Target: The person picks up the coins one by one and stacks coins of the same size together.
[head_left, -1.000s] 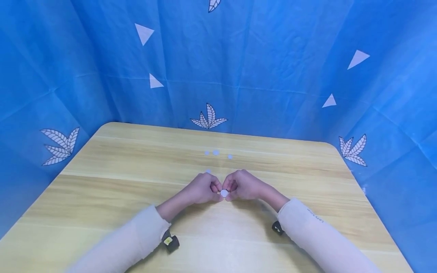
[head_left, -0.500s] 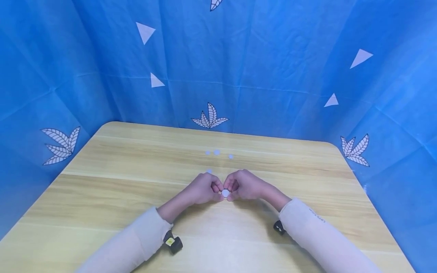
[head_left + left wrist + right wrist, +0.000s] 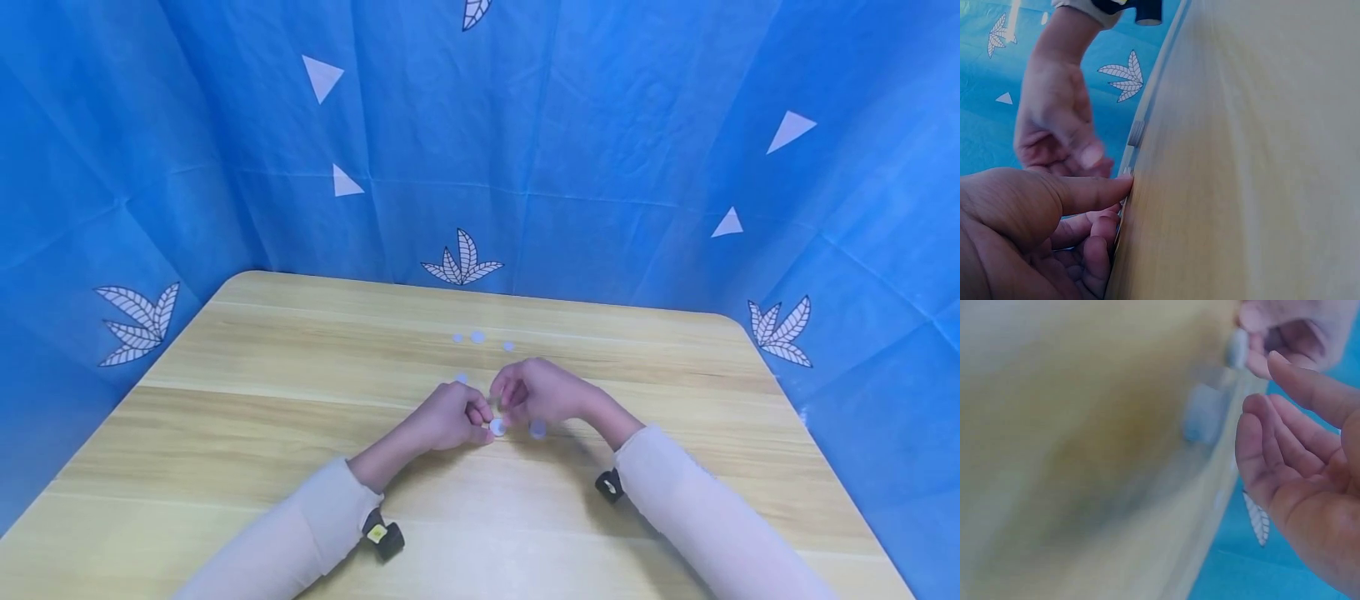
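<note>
Pale wood worktop (image 3: 450,550) spreads before us. Nearest, we see the left hand (image 3: 450,418) pinching a white disc (image 3: 497,427) by its left edge; it lies just left of the right hand (image 3: 546,392), which hovers with thumb and fingers apart, holding nothing. Just beneath that right hand, and nearer to it than to the left, stands a grey piece (image 3: 537,428); its ridged side shows us only in the left wrist view. Farther off lie four pale discs (image 3: 477,337), then blue cloth (image 3: 600,167)
</note>
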A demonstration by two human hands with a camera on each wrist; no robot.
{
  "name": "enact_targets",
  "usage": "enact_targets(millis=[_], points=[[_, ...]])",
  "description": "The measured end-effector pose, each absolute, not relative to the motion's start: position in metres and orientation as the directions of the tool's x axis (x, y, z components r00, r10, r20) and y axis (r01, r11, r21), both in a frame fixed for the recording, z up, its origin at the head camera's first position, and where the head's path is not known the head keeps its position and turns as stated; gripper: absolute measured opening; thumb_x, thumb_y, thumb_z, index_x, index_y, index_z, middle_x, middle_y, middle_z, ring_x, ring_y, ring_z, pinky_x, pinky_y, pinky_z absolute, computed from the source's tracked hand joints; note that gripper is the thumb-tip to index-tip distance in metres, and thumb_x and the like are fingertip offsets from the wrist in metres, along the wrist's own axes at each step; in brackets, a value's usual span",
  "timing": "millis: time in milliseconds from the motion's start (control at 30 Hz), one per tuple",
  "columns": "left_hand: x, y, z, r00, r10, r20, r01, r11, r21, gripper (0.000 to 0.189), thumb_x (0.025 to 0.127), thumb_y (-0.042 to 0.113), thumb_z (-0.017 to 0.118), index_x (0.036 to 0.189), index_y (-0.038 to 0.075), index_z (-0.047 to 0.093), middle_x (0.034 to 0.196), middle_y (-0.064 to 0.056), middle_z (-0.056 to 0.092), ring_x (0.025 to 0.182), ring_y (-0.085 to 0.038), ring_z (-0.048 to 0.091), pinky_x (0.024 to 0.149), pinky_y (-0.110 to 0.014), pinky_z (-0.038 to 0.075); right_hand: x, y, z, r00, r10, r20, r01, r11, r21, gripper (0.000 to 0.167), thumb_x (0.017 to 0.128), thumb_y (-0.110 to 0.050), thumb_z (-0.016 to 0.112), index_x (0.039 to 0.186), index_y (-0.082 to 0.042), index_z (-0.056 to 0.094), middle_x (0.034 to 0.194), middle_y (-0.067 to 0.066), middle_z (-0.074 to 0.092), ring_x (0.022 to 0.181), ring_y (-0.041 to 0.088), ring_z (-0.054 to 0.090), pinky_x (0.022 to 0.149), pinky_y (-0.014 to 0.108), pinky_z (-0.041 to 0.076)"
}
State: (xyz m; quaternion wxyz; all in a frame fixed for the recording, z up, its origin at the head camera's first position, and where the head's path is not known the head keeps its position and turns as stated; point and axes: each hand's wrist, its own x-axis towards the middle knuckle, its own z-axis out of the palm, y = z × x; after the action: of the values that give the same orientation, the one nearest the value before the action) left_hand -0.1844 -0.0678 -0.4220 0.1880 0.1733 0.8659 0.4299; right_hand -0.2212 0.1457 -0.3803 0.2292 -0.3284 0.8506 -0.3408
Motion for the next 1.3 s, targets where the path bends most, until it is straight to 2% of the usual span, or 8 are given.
enact_targets(millis=[433, 667, 833, 933, 1033, 1100, 1200, 1300], points=[[-0.184, -0.067, -0.424, -0.872, 0.454, -0.182, 0.131, 0.576, 0.806, 0.018, 0.081, 0.013, 0.087, 0.088, 0.014, 0.071, 0.083, 0.001, 0.064, 0.079, -0.016, 0.058, 0.073, -0.031, 0.051, -0.274, 0.120, -0.365, -0.795, -0.604, -0.054, -0.462, 0.661, -0.592, 0.016, 0.099, -0.009, 0.065, 0.111, 0.000, 0.071, 0.080, 0.007, 0.069, 0.067, 0.013, 0.057, 0.071, 0.030, 0.052], [-0.185, -0.066, -0.425, -0.880, 0.439, -0.184, 0.130, 0.594, 0.794, 0.018, 0.081, 0.013, 0.088, 0.087, 0.014, 0.071, 0.082, 0.002, 0.064, 0.079, -0.014, 0.058, 0.074, -0.031, 0.050, -0.300, 0.102, -0.386, -0.827, -0.562, 0.023, -0.509, 0.730, -0.457, 0.016, 0.096, -0.002, 0.066, 0.110, 0.003, 0.074, 0.106, 0.014, 0.075, 0.088, 0.023, 0.065, 0.090, 0.037, 0.056], [-0.184, -0.065, -0.424, -0.881, 0.446, -0.160, 0.156, 0.592, 0.791, 0.018, 0.080, 0.013, 0.088, 0.086, 0.015, 0.071, 0.081, 0.003, 0.064, 0.079, -0.014, 0.058, 0.074, -0.031, 0.050, -0.311, 0.092, -0.393, -0.870, -0.489, -0.061, -0.425, 0.807, -0.409, 0.025, 0.099, -0.013, 0.067, 0.120, 0.001, 0.071, 0.118, 0.015, 0.072, 0.108, 0.027, 0.066, 0.098, 0.039, 0.053], [-0.185, -0.065, -0.424, -0.883, 0.444, -0.152, 0.161, 0.591, 0.790, 0.018, 0.080, 0.013, 0.088, 0.085, 0.015, 0.071, 0.080, 0.003, 0.064, 0.078, -0.013, 0.058, 0.074, -0.030, 0.050, -0.317, 0.088, -0.395, -0.879, -0.462, -0.113, -0.397, 0.844, -0.360, 0.016, 0.101, -0.016, 0.064, 0.101, -0.003, 0.074, 0.099, 0.009, 0.070, 0.095, 0.023, 0.063, 0.089, 0.034, 0.052], [-0.186, -0.065, -0.424, -0.883, 0.443, -0.154, 0.159, 0.591, 0.791, 0.019, 0.080, 0.014, 0.089, 0.085, 0.015, 0.071, 0.079, 0.003, 0.063, 0.078, -0.013, 0.058, 0.074, -0.030, 0.049, -0.322, 0.085, -0.396, -0.883, -0.446, -0.147, -0.383, 0.865, -0.324, 0.028, 0.103, -0.017, 0.062, 0.077, -0.007, 0.066, 0.077, 0.004, 0.055, 0.074, 0.019, 0.051, 0.072, 0.031, 0.045], [-0.186, -0.065, -0.423, -0.884, 0.441, -0.158, 0.152, 0.590, 0.793, 0.019, 0.079, 0.014, 0.089, 0.085, 0.015, 0.071, 0.079, 0.003, 0.063, 0.077, -0.013, 0.057, 0.073, -0.029, 0.049, -0.323, 0.084, -0.396, -0.884, -0.438, -0.163, -0.376, 0.873, -0.311, 0.033, 0.103, -0.019, 0.061, 0.071, -0.009, 0.062, 0.074, 0.002, 0.050, 0.071, 0.019, 0.046, 0.069, 0.030, 0.041], [-0.186, -0.066, -0.423, -0.884, 0.438, -0.163, 0.144, 0.586, 0.797, 0.019, 0.079, 0.013, 0.089, 0.085, 0.014, 0.071, 0.079, 0.003, 0.063, 0.077, -0.013, 0.057, 0.073, -0.029, 0.049, -0.323, 0.081, -0.395, -0.893, -0.413, -0.178, -0.344, 0.883, -0.319, 0.024, 0.102, -0.018, 0.063, 0.081, -0.010, 0.068, 0.084, 0.003, 0.060, 0.079, 0.020, 0.053, 0.076, 0.031, 0.047], [-0.186, -0.067, -0.423, -0.885, 0.436, -0.165, 0.140, 0.586, 0.799, 0.019, 0.079, 0.012, 0.089, 0.085, 0.014, 0.071, 0.079, 0.002, 0.063, 0.077, -0.014, 0.057, 0.073, -0.029, 0.049, -0.322, 0.079, -0.393, -0.898, -0.394, -0.194, -0.318, 0.888, -0.334, 0.012, 0.101, -0.014, 0.063, 0.103, -0.006, 0.072, 0.108, 0.009, 0.068, 0.100, 0.024, 0.060, 0.093, 0.036, 0.051]])
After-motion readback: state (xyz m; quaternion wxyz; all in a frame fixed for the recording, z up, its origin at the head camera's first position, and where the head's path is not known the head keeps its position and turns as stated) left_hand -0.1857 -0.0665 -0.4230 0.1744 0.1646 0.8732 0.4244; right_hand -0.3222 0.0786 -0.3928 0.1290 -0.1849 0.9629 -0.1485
